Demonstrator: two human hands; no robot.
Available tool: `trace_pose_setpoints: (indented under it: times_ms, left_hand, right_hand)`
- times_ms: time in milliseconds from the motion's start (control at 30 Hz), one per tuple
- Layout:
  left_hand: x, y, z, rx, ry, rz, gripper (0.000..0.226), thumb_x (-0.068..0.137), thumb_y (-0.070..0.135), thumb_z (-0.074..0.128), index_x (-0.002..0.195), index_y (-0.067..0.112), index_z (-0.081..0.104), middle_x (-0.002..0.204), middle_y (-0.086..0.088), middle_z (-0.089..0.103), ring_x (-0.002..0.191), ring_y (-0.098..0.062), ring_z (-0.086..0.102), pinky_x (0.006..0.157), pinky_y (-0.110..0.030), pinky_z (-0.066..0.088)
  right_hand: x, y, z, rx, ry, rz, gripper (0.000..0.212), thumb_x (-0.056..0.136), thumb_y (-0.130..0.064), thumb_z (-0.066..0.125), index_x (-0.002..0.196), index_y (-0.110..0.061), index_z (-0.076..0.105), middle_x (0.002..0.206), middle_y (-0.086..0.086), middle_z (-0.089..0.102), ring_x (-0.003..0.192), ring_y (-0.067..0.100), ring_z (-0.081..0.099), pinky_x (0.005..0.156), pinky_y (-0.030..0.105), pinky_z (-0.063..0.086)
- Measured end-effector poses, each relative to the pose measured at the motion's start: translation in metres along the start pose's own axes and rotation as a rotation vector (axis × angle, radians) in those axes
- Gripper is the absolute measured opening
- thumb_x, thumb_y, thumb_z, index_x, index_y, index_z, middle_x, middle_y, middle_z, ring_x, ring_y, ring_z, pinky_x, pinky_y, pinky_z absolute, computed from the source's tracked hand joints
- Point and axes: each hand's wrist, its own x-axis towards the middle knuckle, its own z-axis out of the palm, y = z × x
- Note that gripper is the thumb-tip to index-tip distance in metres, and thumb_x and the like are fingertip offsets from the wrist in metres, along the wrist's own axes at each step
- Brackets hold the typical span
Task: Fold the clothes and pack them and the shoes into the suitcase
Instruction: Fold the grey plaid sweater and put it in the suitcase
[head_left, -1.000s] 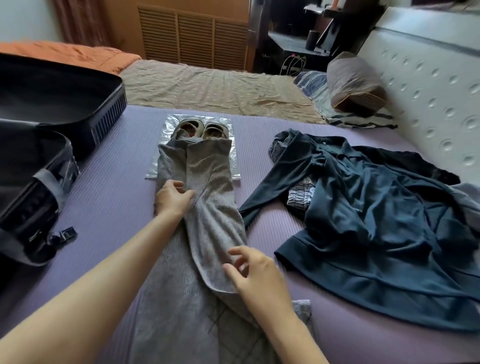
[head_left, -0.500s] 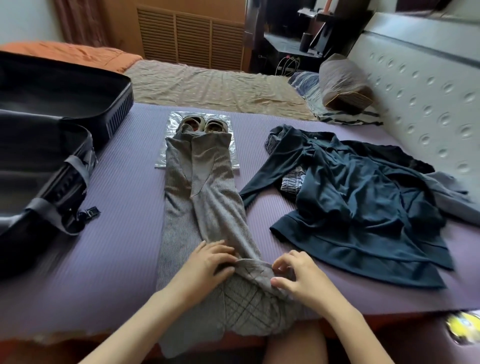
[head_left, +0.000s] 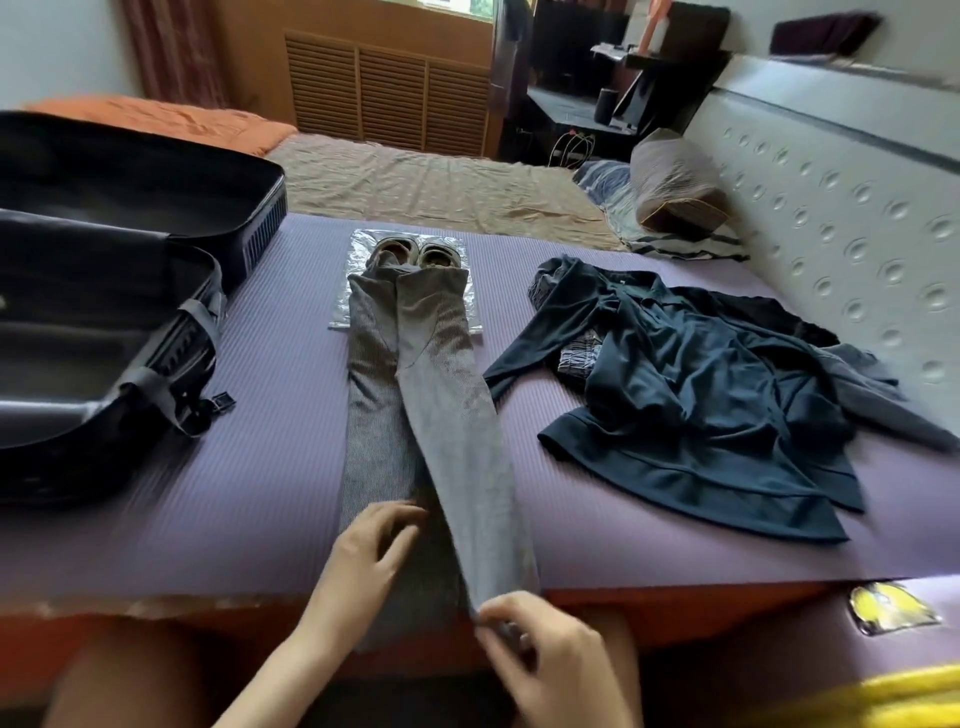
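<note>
Purple mat (head_left: 260, 467): left hand (head_left: 371, 551), fingers spread, rests on grey trousers (head_left: 447, 415); right hand (head_left: 545, 654) fingers pinch their hem.

Bedroom, soft daylight. Purple ribbed mat (head_left: 270, 493) covers the near bed; beyond it lies a crumpled beige sheet (head_left: 415, 182), with an orange blanket (head_left: 171, 122) at far left. Back wall: wooden louvred panel (head_left: 384, 98) below a sliver of window (head_left: 462, 4), reddish curtain (head_left: 171, 47) to its left, pale wall (head_left: 52, 52) beside that. Right side: white padded headboard (head_left: 841, 218) with round dimples. A grey pillow (head_left: 675, 192) rests against it on striped bedding (head_left: 680, 243). Dark desk and shelving (head_left: 623, 78) in the far corner, cables (head_left: 571, 148) at its foot.
</note>
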Motion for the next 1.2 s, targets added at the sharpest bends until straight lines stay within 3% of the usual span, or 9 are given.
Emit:
trace_pose_setpoints:
  times_ms: [67,200,367,467,567,700,800,1000,1200]
  left_hand:
    - [-0.021,0.002,0.003,-0.196,0.061,-0.184,0.017,0.090,0.015,0.059,0.099,0.028,0.066,0.097,0.014,0.070,0.093,0.001,0.064,0.088,-0.018,0.047]
    - [-0.051,0.001,0.014,-0.499,0.057,-0.543,0.014,0.091,0.020,0.058,0.104,0.024,0.057,0.093,-0.006,0.071,0.087,-0.019,0.069,0.076,-0.037,0.054]
    - [-0.064,-0.001,0.025,-0.250,0.161,-0.436,0.034,0.074,0.011,0.078,0.096,0.021,0.053,0.080,0.000,0.067,0.077,0.002,0.062,0.068,-0.006,0.043]
    - [-0.067,0.002,0.034,-0.194,0.196,-0.394,0.040,0.072,0.008,0.078,0.093,0.026,0.049,0.077,0.000,0.064,0.072,-0.007,0.061,0.067,-0.008,0.042]
    - [-0.072,-0.002,0.036,-0.187,0.202,-0.375,0.043,0.073,0.004,0.076,0.092,0.030,0.048,0.077,-0.002,0.063,0.069,-0.012,0.062,0.067,-0.012,0.044]
    - [-0.076,-0.007,0.028,-0.234,0.252,-0.375,0.035,0.079,0.001,0.071,0.096,0.026,0.053,0.082,-0.002,0.066,0.080,-0.010,0.064,0.075,-0.033,0.052]
    - [-0.077,-0.009,0.025,-0.265,0.258,-0.370,0.036,0.079,0.002,0.070,0.099,0.026,0.053,0.084,-0.001,0.068,0.081,-0.004,0.064,0.076,-0.034,0.054]
    - [-0.085,-0.014,0.023,-0.302,0.257,-0.378,0.041,0.079,0.002,0.072,0.102,0.028,0.051,0.081,-0.005,0.068,0.076,-0.009,0.067,0.075,-0.040,0.056]
    - [-0.085,-0.017,0.016,-0.147,0.320,-0.282,0.039,0.079,0.001,0.070,0.099,0.028,0.050,0.081,0.002,0.066,0.078,-0.002,0.063,0.073,-0.013,0.048]
  right_hand:
    - [-0.011,-0.007,0.031,0.012,-0.026,-0.081,0.010,0.072,-0.035,0.060,0.082,-0.033,0.063,0.074,-0.019,0.061,0.066,-0.008,0.058,0.060,0.001,0.042]
    - [-0.030,0.002,0.078,-0.066,-0.183,-0.031,0.017,0.072,-0.052,0.057,0.081,-0.038,0.062,0.078,-0.023,0.059,0.067,-0.011,0.057,0.058,0.000,0.040]
    - [-0.030,0.023,0.055,0.172,0.002,0.225,0.007,0.080,-0.043,0.056,0.083,-0.042,0.063,0.089,-0.023,0.062,0.079,-0.006,0.060,0.070,0.009,0.045]
    - [-0.016,0.043,0.037,0.175,0.221,0.363,0.014,0.084,-0.022,0.068,0.094,-0.032,0.066,0.092,-0.017,0.064,0.088,0.001,0.060,0.081,0.015,0.045]
    - [-0.006,0.056,0.040,0.260,0.244,0.544,0.024,0.082,-0.017,0.072,0.103,-0.023,0.061,0.096,-0.007,0.063,0.090,0.008,0.059,0.081,0.022,0.045]
    - [0.001,0.057,0.055,0.300,0.319,0.566,0.030,0.076,-0.008,0.076,0.097,-0.019,0.059,0.095,0.001,0.058,0.086,0.007,0.057,0.082,0.018,0.044]
    - [0.000,0.051,0.063,0.364,0.347,0.585,0.031,0.073,-0.003,0.077,0.093,-0.020,0.060,0.091,0.003,0.059,0.085,0.004,0.057,0.074,0.007,0.042]
    - [-0.018,0.043,0.045,0.409,0.306,0.546,0.031,0.074,-0.004,0.076,0.092,-0.025,0.064,0.081,0.002,0.061,0.079,0.014,0.059,0.073,0.015,0.044]
    - [-0.026,0.046,0.052,0.228,0.165,0.531,0.030,0.075,-0.009,0.077,0.093,-0.027,0.062,0.092,-0.006,0.065,0.084,0.007,0.061,0.075,0.005,0.039]
